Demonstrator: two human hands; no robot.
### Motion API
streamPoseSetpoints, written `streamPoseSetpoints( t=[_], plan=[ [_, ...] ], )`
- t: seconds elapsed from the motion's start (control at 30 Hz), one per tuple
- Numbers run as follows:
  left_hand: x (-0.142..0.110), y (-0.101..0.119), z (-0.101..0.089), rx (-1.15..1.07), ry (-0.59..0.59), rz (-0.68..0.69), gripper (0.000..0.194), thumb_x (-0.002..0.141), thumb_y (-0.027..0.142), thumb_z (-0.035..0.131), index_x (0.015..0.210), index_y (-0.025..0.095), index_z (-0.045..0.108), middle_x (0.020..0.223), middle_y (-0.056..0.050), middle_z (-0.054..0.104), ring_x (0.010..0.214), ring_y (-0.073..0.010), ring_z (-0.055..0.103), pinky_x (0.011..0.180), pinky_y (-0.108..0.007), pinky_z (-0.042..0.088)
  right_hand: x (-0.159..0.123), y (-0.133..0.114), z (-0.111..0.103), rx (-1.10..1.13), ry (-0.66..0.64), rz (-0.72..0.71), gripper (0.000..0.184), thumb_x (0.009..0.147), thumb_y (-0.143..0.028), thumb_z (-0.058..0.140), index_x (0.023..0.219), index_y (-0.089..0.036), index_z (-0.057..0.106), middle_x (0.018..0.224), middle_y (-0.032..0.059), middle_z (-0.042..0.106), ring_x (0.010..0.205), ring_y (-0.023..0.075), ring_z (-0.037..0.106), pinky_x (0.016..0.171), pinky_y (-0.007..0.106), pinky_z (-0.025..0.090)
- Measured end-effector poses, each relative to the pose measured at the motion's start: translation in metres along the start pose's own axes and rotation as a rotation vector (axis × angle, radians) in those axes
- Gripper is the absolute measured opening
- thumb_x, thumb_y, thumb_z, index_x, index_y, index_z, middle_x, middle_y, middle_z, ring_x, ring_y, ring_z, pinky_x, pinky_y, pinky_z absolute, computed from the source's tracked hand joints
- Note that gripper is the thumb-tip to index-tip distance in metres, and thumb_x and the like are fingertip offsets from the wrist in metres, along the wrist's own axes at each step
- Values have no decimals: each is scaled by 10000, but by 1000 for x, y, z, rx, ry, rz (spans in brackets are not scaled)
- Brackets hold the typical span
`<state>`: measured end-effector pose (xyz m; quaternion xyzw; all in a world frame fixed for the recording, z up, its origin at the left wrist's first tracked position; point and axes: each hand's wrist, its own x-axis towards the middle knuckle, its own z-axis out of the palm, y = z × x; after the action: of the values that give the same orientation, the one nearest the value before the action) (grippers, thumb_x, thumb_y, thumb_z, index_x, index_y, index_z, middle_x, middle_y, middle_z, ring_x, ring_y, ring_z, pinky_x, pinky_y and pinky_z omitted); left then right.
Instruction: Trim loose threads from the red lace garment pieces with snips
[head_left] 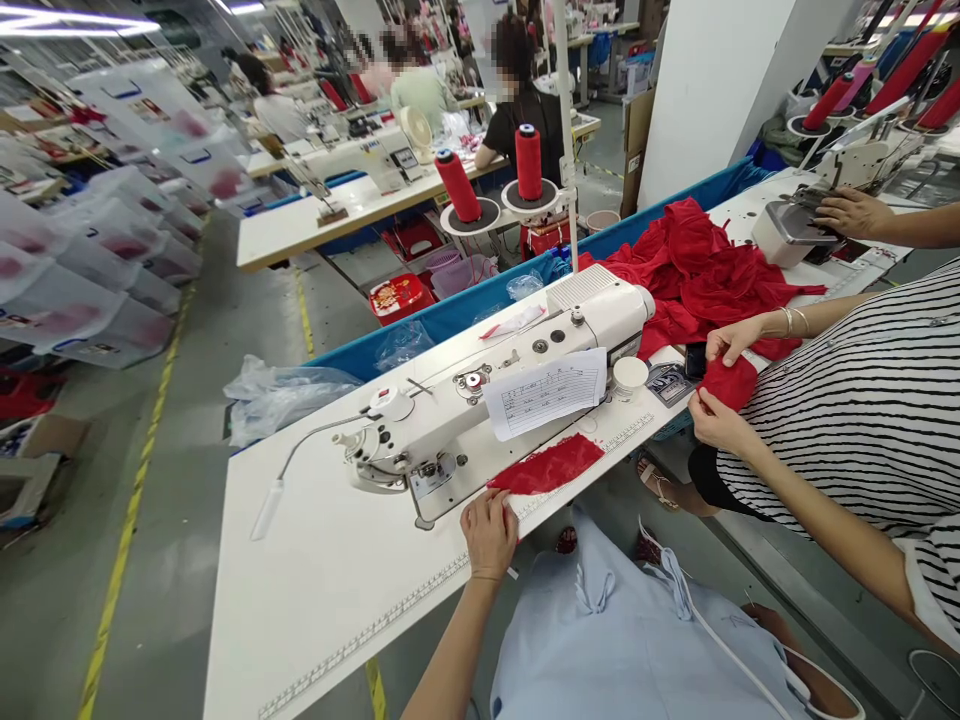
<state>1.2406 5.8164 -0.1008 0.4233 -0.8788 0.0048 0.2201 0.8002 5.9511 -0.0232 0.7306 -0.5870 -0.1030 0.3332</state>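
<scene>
My left hand (490, 532) is at the front edge of the sewing table, its fingers closed on the near end of a flat red fabric piece (551, 466). The fabric lies in front of a white sewing machine (517, 370), to the right of its needle end. A paper sheet with a printed table (546, 392) hangs on the machine's body. My right hand does not show. To the right, a person in a striped top holds a small red fabric piece (729, 382) in both hands.
A heap of red garments (686, 265) lies beyond the machine, beside a blue cloth trough (337, 345). A round white container (630, 378) stands by the machine. Another person's hand (855, 214) rests on a second machine. Crumpled clear plastic (281, 395) lies at the table's back edge.
</scene>
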Motion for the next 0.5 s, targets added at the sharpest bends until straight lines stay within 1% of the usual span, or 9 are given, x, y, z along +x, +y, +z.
streamPoseSetpoints(
  t=[0.07,0.17,0.27,0.4,0.5],
  plan=[
    [0,0,0,-10,-7,-11,251,879,168,472,1078,186,625,1097,-128,640,1002,-261,574,947,-437,352,0,-11,-8,5,12,-15,382,798,76,360,845,-41,721,834,94,731,883,162,668,867,295,549],
    [0,0,0,-15,-8,-12,248,885,168,471,1078,185,626,1097,-126,641,1018,-261,572,952,-434,350,0,-21,-17,21,27,-25,443,820,73,295,888,-33,719,844,99,741,874,164,677,878,317,545],
    [1,0,-1,-4,-4,-4,239,888,167,472,1074,182,622,1090,-124,644,1015,-258,570,948,-427,352,0,-21,-21,36,39,-31,468,825,87,261,894,-7,714,844,114,745,867,167,680,874,322,546],
    [1,1,-1,-1,-5,-9,238,895,168,462,1073,185,620,1087,-123,645,1010,-256,573,951,-429,348,-2,-17,-21,58,53,-40,410,807,111,307,888,47,704,862,148,743,872,173,681,878,303,543],
    [1,1,-1,0,-18,-13,245,897,172,456,1078,185,622,1092,-126,645,1018,-259,573,952,-435,349,-2,-17,-17,79,69,-28,388,787,115,346,913,41,705,834,124,748,848,172,685,875,301,544]
  ],
)
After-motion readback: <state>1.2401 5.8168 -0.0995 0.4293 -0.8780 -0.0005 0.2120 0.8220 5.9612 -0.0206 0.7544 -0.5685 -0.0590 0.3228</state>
